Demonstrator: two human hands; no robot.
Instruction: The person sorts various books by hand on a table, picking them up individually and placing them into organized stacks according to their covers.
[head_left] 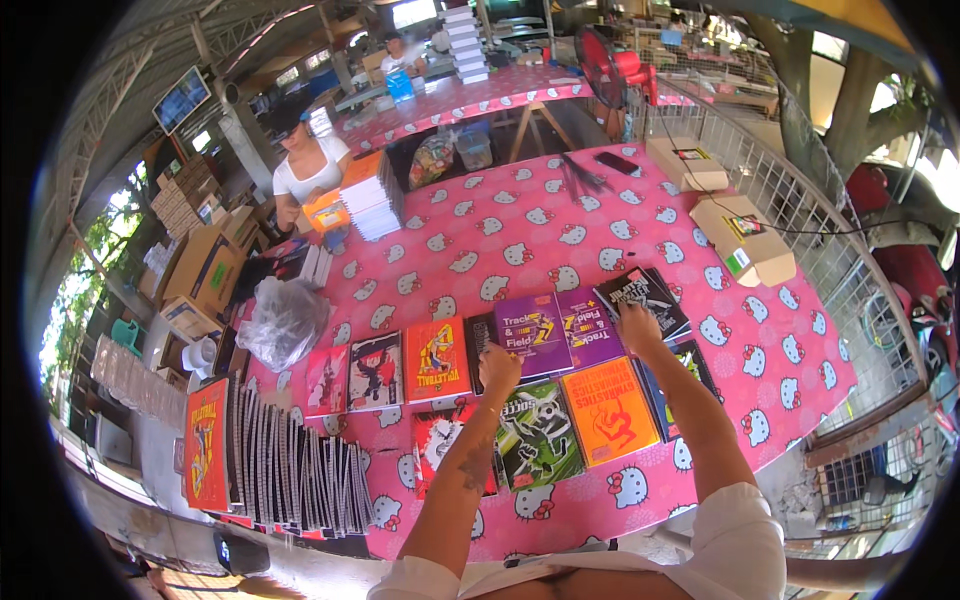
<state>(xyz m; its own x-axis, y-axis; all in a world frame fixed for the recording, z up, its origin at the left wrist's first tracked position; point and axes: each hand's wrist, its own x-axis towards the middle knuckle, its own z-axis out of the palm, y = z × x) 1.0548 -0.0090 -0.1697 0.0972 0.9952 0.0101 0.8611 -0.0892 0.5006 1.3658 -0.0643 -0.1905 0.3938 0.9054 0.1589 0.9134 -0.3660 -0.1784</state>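
Observation:
Two purple notebooks (pixel 533 338) lie side by side on the pink cartoon-print tablecloth (pixel 440 240). My left hand (pixel 499 368) is closed at the left edge of the nearer-left one, beside a partly covered black notebook (pixel 482 335). At the right end of the row, my right hand (pixel 638 327) is closed at the lower left corner of a tilted black notebook (pixel 655 296); its fingertips are partly hidden. Below the purple pair lie a green notebook (pixel 540 435) and an orange notebook (pixel 610 410). My left forearm partly covers a red-and-white notebook (pixel 437 440).
A long row of spiral notebooks (pixel 300 465) stands at the near left, by a clear plastic bag (pixel 280 325). Cardboard boxes (pixel 745 238) rest at the right edge. Across the table, a person (pixel 310 170) handles an orange notebook beside a tall stack (pixel 370 200).

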